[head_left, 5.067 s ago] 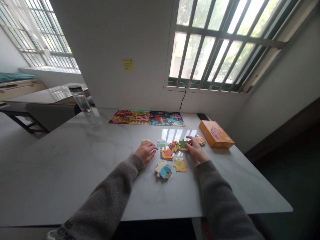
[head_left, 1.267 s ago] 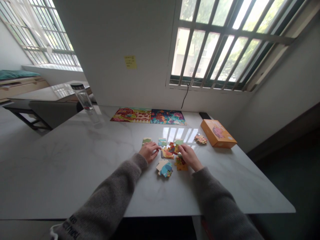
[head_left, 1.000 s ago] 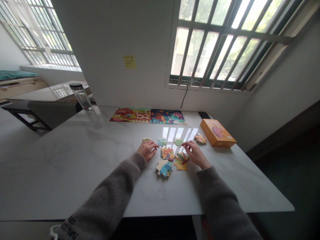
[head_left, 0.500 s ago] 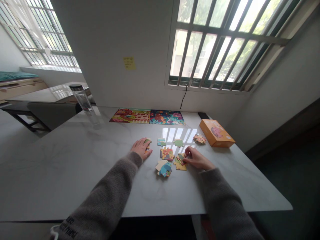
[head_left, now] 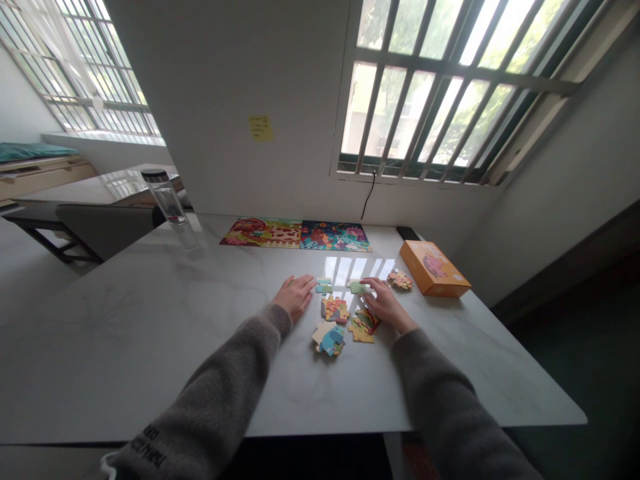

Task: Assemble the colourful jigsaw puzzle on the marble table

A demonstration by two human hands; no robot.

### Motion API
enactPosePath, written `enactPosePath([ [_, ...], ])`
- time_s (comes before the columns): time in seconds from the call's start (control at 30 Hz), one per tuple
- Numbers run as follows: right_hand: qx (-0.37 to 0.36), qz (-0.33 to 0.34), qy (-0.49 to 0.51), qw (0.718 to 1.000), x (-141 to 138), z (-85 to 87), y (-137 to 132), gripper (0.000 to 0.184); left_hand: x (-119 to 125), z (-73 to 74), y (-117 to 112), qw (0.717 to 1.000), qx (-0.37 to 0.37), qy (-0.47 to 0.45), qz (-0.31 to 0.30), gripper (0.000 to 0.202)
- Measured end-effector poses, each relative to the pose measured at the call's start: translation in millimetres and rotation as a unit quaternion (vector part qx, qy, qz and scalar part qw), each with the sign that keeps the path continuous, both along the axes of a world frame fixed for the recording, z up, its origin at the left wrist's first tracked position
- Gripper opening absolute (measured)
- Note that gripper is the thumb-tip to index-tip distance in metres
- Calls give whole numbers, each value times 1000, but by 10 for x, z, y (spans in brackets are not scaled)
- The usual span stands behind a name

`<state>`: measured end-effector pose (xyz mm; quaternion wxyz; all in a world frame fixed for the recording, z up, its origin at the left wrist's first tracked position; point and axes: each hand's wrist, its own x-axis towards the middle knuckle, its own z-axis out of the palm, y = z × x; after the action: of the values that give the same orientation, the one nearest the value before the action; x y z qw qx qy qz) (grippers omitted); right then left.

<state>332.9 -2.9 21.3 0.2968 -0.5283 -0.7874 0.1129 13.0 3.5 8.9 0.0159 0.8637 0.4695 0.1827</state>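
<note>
Table (head_left: 150,360) on my feed is white and marbled, with puzzle pieces (head_left: 335,309) in little groups between two hands. I can see the left hand (head_left: 294,297) lying flat, fingers stretched out and loosely together, tips just beside the teal piece (head_left: 324,287). Right hand (head_left: 385,304) is by the green piece (head_left: 357,287), fingers bent and slightly apart, tips right at its edge (can't tell from my end if they're really pinching it). The blue stack (head_left: 329,339) sits closest to the table's front edge, and the yellow stack (head_left: 363,331) is just below the right hand's fingers. One more pile (head_left: 400,280) lies beside the orange box (head_left: 434,268).
</note>
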Motion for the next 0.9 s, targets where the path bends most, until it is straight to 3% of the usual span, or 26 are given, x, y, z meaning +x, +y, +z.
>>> enactPosePath([
  [0.1, -42, 5, -28, 999, -39, -13, 203, 43, 149, 49, -18, 999, -1, 20, -35, 45],
  [0.27, -100, 49, -70, 991, -78, 4, 382, 51, 220, 14, -40, 999, -1, 38, -33, 39],
  [0.47, -55, 20, -85, 995, -231, -11, 373, 45, 253, -5, -53, 998, 6, 46, -34, 40],
  [0.7, -26, 68, -87, 994, -518, 16, 452, 49, 259, 21, -79, 999, -12, 36, -35, 44],
  [0.9, -36, 85, -117, 989, -588, -24, 482, 45, 261, 33, -86, 998, -27, 34, -34, 45],
])
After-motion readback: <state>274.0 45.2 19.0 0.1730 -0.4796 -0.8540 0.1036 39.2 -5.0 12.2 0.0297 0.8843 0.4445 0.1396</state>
